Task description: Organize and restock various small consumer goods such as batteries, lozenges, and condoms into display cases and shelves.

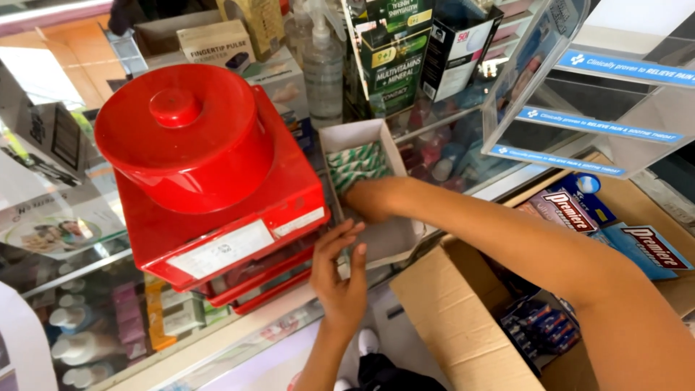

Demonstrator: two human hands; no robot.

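A small white open box (362, 137) sits on a glass counter and holds green-and-white striped packets (356, 165). My right hand (371, 199) reaches into this box, its fingers hidden among the packets, so what it grips cannot be told. My left hand (340, 271) rests with fingers apart against the box's near left side, right beside a red drawer unit (239, 224).
A red round lidded container (184, 137) stands on the red drawer unit. Product boxes and a pump bottle (322, 65) crowd the back. A clear plastic display rack (579, 94) stands at the right. An open cardboard carton (463, 318) with blue packs sits below my right arm.
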